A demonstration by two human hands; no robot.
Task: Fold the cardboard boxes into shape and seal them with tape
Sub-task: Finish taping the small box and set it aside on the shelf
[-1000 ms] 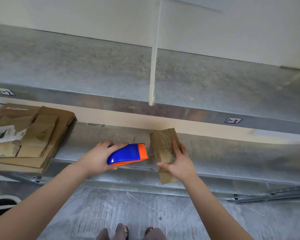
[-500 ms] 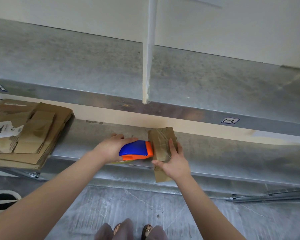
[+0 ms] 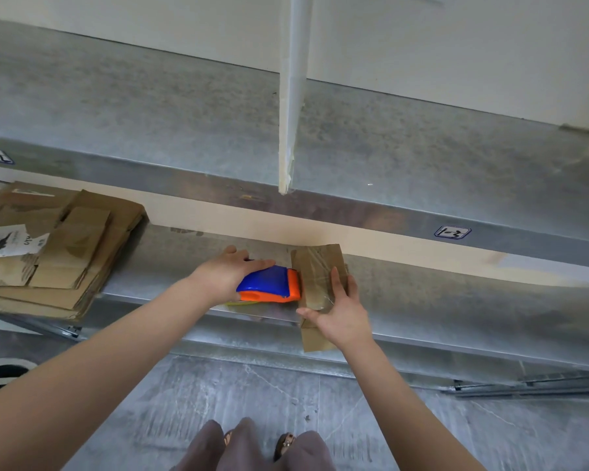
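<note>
Right hand (image 3: pixel 340 312) on box (image 3: pixel 315 277) (metal shelf (image 3: pixel 456 311)).

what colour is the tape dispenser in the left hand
The tape dispenser is blue on top with an orange body and front end, seen clearly in the head view.

Storeroom: labelled metal shelving (image 3: pixel 354 219), flattened cardboard stack (image 3: pixel 62 253), bare floor (image 3: pixel 252 396).

Soft, even daylight, sharp focus (wide-angle bending at edges).
</note>
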